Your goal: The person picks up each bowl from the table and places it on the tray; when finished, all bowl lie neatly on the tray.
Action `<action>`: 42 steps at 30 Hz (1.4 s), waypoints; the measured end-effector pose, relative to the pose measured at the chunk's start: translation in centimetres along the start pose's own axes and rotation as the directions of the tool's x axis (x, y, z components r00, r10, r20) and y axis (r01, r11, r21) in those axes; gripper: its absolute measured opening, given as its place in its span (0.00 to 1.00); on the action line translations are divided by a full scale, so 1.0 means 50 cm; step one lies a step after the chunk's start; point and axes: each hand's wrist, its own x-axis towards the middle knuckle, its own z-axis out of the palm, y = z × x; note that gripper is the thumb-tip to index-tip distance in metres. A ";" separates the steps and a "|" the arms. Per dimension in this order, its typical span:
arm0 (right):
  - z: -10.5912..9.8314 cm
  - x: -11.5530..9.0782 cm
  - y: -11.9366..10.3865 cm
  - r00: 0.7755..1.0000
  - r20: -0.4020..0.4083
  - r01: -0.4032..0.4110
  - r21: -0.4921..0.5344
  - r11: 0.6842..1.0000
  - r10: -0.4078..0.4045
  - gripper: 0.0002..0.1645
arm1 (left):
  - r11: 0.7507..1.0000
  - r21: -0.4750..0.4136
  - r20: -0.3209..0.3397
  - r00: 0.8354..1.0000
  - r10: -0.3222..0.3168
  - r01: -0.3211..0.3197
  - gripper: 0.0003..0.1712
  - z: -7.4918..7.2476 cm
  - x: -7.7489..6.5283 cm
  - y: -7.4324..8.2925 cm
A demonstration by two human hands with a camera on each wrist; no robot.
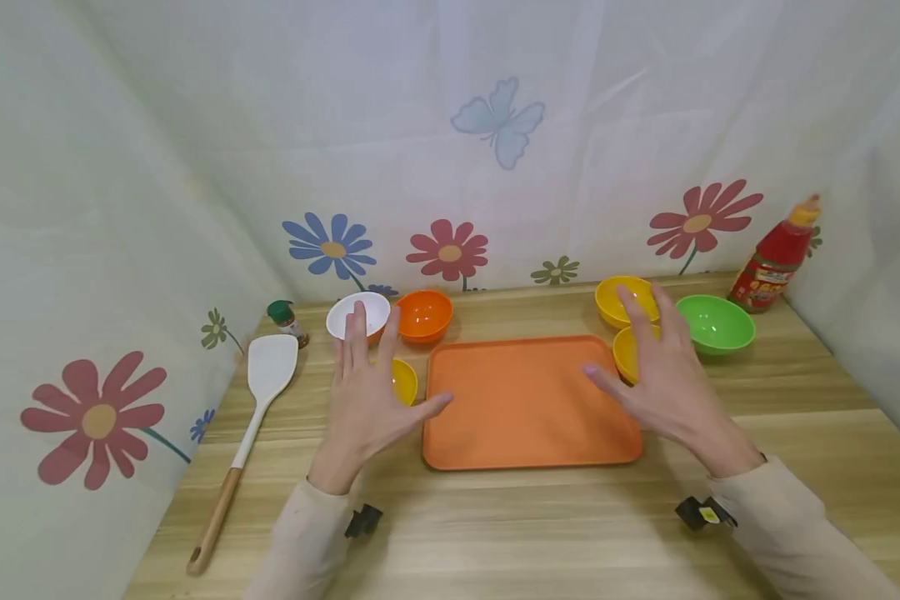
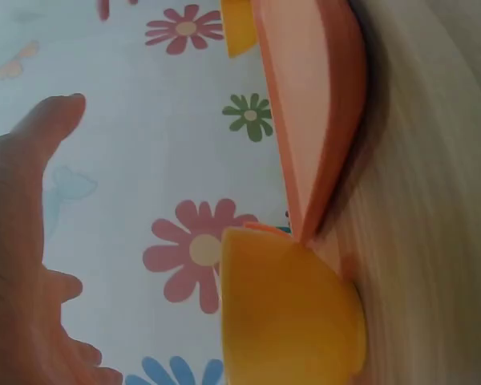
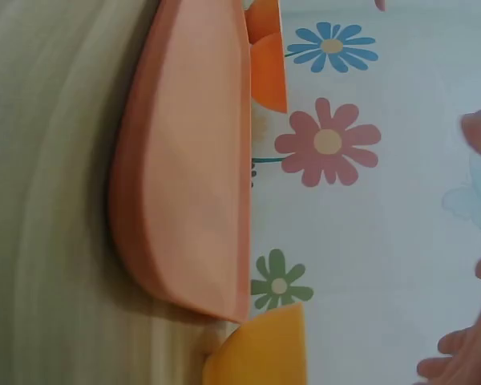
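Observation:
Both hands hover over the table with fingers spread and hold nothing. My left hand (image 1: 367, 400) is above the left side, its fingers overlapping a yellow bowl (image 1: 404, 382) and a white bowl (image 1: 352, 312) in the head view. My right hand (image 1: 667, 383) covers part of another yellow bowl (image 1: 625, 356) beside the tray's right edge. Between the hands lies an orange rectangular tray (image 1: 525, 408) with a bare floor. In the left wrist view, the near yellow bowl (image 2: 289, 313) sits below the fingers, against the tray's corner (image 2: 305, 160).
An orange bowl (image 1: 423, 317) stands beside the white one. At the back right are a yellow bowl (image 1: 615, 304), a green bowl (image 1: 716, 325) and a red sauce bottle (image 1: 772, 267). Far left are a green-capped spice jar (image 1: 285, 321) and a white spatula (image 1: 270, 367) with a wooden handle.

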 end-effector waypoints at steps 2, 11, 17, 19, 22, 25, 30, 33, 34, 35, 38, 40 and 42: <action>-0.002 -0.008 0.008 0.998 -0.056 0.001 0.094 0.996 0.004 0.68 | 0.998 -0.056 -0.012 1.000 -0.019 0.018 0.77 -0.002 -0.007 -0.012; -0.003 -0.072 0.042 0.966 -0.260 0.093 0.366 0.926 0.006 0.63 | 0.965 -0.250 -0.013 0.997 -0.079 0.074 0.76 0.004 -0.050 -0.070; -0.002 -0.115 0.063 0.968 -0.248 0.161 0.510 0.845 -0.035 0.61 | 0.930 -0.349 0.028 0.994 -0.110 0.113 0.78 0.016 -0.065 -0.106; 0.000 -0.129 0.074 0.975 -0.216 0.165 0.550 0.818 -0.051 0.61 | 0.919 -0.375 0.044 0.992 -0.116 0.124 0.79 0.019 -0.067 -0.117; 0.008 -0.150 0.092 0.982 -0.178 0.163 0.621 0.767 -0.065 0.58 | 0.903 -0.403 0.072 0.989 -0.132 0.150 0.81 0.024 -0.068 -0.131; 0.018 -0.168 0.108 0.984 -0.160 0.164 0.679 0.716 -0.074 0.55 | 0.883 -0.436 0.096 0.985 -0.145 0.173 0.81 0.031 -0.069 -0.142; 0.033 -0.189 0.122 0.994 -0.092 0.099 0.664 0.741 -0.050 0.50 | 0.847 -0.495 0.127 0.980 -0.151 0.194 0.82 0.044 -0.072 -0.157; 0.044 -0.198 0.128 0.999 -0.032 0.036 0.608 0.793 -0.020 0.47 | 0.839 -0.504 0.143 0.978 -0.151 0.203 0.82 0.050 -0.075 -0.164; 0.048 -0.199 0.131 1.000 -0.012 0.016 0.593 0.805 -0.010 0.46 | 0.838 -0.505 0.148 0.978 -0.149 0.204 0.83 0.052 -0.075 -0.166; 0.052 -0.200 0.133 1.000 0.008 -0.002 0.572 0.820 -0.004 0.45 | 0.837 -0.506 0.154 0.977 -0.149 0.208 0.83 0.054 -0.076 -0.169; 0.063 -0.199 0.142 0.998 0.064 -0.045 0.517 0.855 0.014 0.43 | 0.835 -0.507 0.167 0.974 -0.150 0.216 0.85 0.059 -0.079 -0.176; 0.069 -0.196 0.147 0.996 0.087 -0.056 0.480 0.876 0.017 0.43 | 0.833 -0.507 0.175 0.973 -0.153 0.222 0.85 0.062 -0.079 -0.181; 0.073 -0.192 0.150 0.996 0.092 -0.053 0.452 0.890 0.012 0.43 | 0.831 -0.505 0.186 0.970 -0.158 0.232 0.85 0.064 -0.079 -0.184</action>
